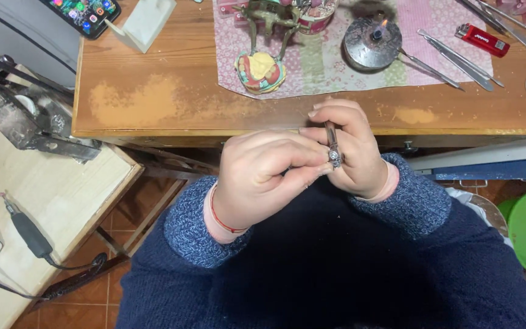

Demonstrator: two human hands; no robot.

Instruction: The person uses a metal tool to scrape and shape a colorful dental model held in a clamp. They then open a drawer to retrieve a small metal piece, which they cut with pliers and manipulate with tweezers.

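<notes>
Holding both hands close together over my lap, just below the front edge of the worn wooden desk (153, 116), I have them meeting at the fingertips. My left hand (257, 176) is curled into a loose fist, knuckles up, wrist bent inward, with a thin red thread bracelet (220, 219) round the wrist and the speckled blue knitted sleeve (193, 228) pushed back. Its fingertips press against the lower end of a slim metal hand tool with a knurled, shiny collar (333, 152). My right hand (351, 149) wraps that tool, fingers folded over the shaft so it stands nearly upright between the two hands; the grasp is closed firmly around it. Whether the left fingers pinch the tip or only steady it, I cannot tell.

On the desk, well apart from my hands, lies a pink patterned cloth mat (324, 67). On it sit a brassy hinged frame holding a yellow and red plaster model (260, 70), a round tarnished metal burner with a small flame (372, 39), several long steel instruments (458, 58) and a red plastic lighter (482, 40). Pale orange dust (135, 100) smears the wood.
</notes>
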